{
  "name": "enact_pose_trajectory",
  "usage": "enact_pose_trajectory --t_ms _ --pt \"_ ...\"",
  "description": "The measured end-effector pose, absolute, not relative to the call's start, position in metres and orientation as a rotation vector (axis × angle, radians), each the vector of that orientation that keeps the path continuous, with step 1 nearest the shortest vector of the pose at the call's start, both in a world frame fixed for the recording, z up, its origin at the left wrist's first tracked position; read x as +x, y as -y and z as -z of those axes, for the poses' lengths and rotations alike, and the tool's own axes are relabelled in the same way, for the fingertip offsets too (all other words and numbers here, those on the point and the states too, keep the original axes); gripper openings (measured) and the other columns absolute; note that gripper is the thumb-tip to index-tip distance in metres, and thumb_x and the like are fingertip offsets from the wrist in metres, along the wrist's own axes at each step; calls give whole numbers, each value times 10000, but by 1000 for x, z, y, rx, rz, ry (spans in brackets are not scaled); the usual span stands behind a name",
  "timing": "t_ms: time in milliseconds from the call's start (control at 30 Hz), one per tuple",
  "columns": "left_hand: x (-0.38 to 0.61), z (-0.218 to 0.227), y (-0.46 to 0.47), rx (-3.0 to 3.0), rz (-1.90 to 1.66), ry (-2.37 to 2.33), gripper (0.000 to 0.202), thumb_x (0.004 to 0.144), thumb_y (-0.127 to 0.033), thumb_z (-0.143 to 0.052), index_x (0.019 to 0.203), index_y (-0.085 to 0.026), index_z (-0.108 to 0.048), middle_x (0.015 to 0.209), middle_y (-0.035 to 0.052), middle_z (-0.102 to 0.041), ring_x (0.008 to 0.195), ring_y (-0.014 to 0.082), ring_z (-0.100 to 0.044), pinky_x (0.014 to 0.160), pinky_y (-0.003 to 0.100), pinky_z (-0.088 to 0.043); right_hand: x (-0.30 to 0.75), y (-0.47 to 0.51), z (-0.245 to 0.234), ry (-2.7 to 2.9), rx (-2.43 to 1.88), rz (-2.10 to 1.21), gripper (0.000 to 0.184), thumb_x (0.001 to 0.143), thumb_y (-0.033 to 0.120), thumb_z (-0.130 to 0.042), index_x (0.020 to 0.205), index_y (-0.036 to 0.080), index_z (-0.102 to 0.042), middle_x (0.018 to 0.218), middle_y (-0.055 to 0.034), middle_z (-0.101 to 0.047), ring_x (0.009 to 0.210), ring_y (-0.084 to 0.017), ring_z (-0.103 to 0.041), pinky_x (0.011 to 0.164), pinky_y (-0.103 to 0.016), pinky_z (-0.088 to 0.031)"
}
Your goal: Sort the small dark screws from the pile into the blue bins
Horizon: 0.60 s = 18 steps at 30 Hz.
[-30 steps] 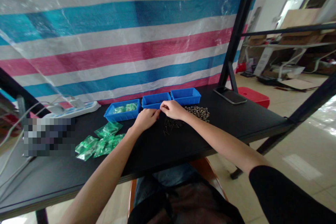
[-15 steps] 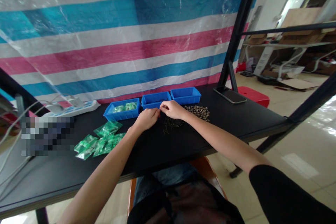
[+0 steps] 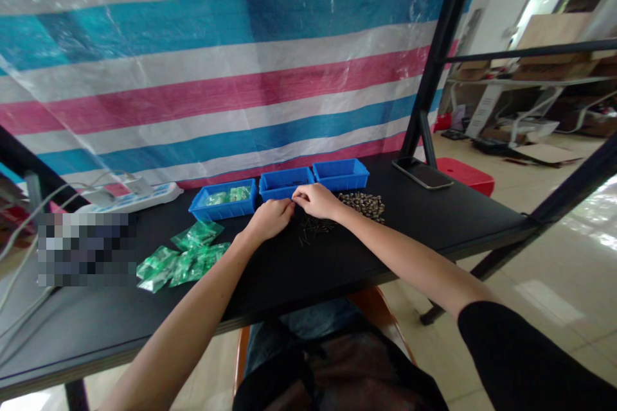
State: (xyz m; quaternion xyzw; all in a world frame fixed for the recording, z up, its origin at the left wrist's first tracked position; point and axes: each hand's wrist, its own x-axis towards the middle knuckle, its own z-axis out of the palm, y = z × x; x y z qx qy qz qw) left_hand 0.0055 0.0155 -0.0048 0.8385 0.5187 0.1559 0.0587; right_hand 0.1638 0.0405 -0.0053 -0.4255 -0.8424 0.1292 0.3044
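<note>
My left hand and my right hand meet fingertip to fingertip over the black table, just in front of the middle blue tray. Both hands are closed in a pinch; what lies between the fingers is too small to make out. A small heap of dark screws lies under my right wrist. A pile of silvery metal parts sits to its right. Green plastic bags are scattered left of my left forearm.
Three blue trays stand in a row at the back; the left tray holds green bags, the right tray looks empty. A phone lies at the far right. A white power strip and cables sit at the left. A striped tarp hangs behind.
</note>
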Motion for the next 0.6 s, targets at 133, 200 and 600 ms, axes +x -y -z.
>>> enact_pose_trajectory --t_ms 133,200,600 --pt "5 5 -15 2549 -464 -1559 340 887 -277 -296 710 -177 -570 706 51 -641 688 168 -598 661 270 -401 164 -41 6 2236 -1142 -331 134 818 205 -547 826 171 -677 668 -8 -626 583 -106 -514 551 -216 -294" --pt "5 5 -15 2557 -466 -1552 340 886 -275 -298 699 -177 -564 700 52 -640 685 170 -597 662 274 -401 164 -41 7 2233 -1148 -325 129 815 208 -550 822 174 -674 671 -7 -626 587 -107 -517 548 -217 -293" --pt "8 3 -13 2526 -439 -1615 352 888 -282 -287 741 -183 -592 739 53 -652 725 183 -613 701 286 -427 166 -43 2 2227 -1051 -439 129 793 131 -532 813 140 -659 602 21 -562 550 -83 -453 571 -207 -298"
